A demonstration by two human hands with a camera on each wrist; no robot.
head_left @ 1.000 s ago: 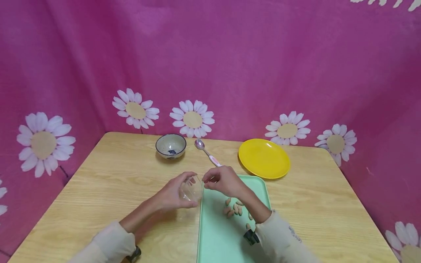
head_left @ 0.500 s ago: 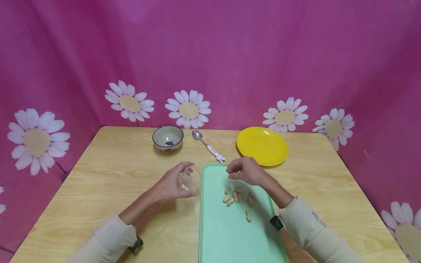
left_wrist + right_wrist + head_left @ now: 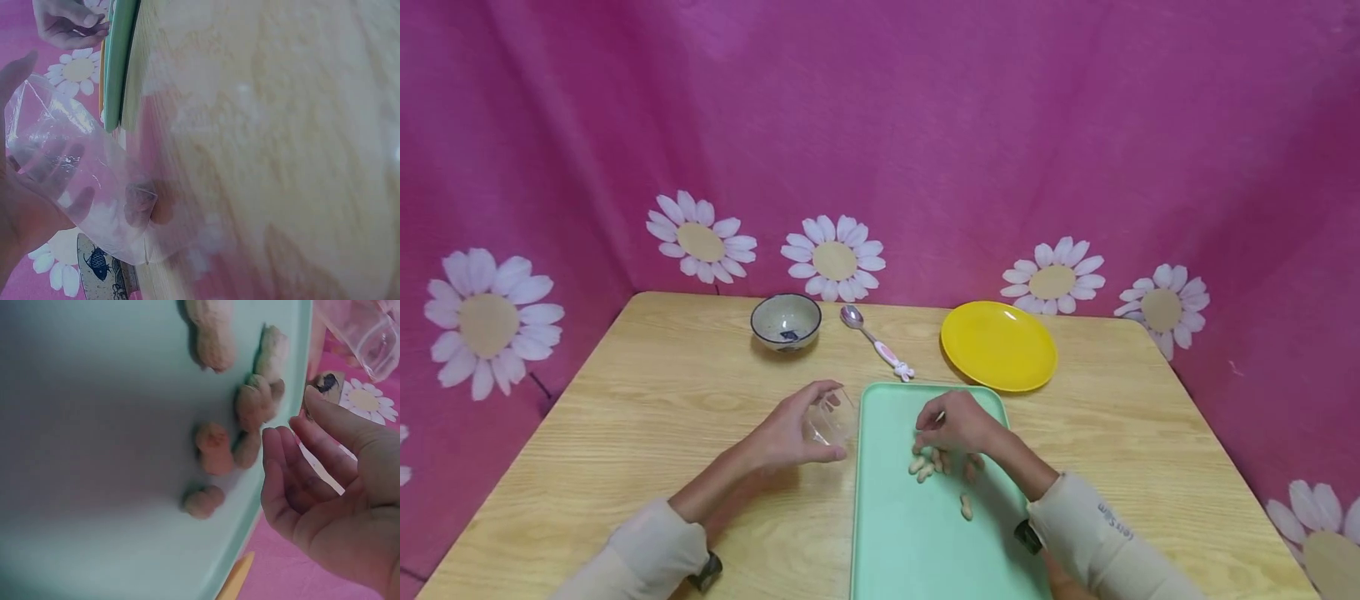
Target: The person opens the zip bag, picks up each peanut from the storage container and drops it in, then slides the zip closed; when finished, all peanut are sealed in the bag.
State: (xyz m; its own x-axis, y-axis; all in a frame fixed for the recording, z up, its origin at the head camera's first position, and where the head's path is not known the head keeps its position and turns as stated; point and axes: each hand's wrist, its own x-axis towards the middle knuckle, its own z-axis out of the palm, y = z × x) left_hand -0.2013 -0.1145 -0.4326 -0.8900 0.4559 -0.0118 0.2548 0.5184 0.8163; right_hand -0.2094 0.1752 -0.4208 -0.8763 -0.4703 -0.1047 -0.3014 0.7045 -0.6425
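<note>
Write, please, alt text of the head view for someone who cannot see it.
A person's right hand hovers over peanuts on a green tray, while the left hand holds a clear cup left of the tray. Farther back on the wooden table are a patterned bowl, a spoon and a yellow plate, before a pink backdrop with daisies.

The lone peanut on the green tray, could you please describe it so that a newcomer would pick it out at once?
On the wooden table, find the green tray, and on it the group of peanuts near the right hand. The lone peanut lies below that group in the head view. Its neighbours lie close together, while it sits apart with bare tray around it.
</note>
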